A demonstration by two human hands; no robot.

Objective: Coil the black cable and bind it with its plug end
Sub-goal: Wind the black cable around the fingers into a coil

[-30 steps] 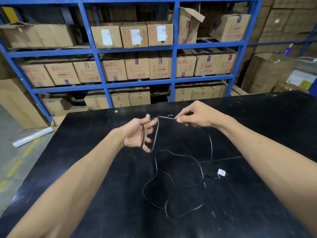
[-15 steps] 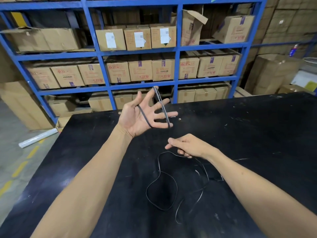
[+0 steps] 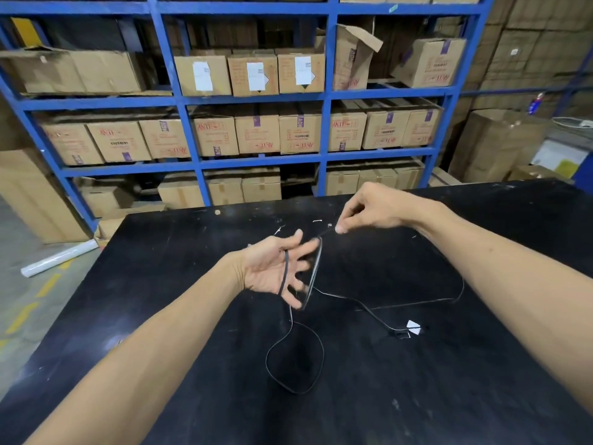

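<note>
Change since earlier frame: left hand lowered from shelf height to just above the table; right hand raised off the table, cable pulled up with it; loose loops on the table reduced to one.
Left hand (image 3: 272, 271): palm up, fingers spread, not clenched; cable wound around the fingers, one strand seen across the palm.
Cable (image 3: 316, 268): black, thin; stretched from the left fingers up to the right hand; remainder trailed down to the table.
Loose loop (image 3: 295, 358): laid on the table (image 3: 192, 396) below the left hand.
Right hand (image 3: 382, 207): cable pinched between thumb and fingertips, held above the table.
Plug end (image 3: 406, 330): laid on the table, white tag attached, right of the loop.
</note>
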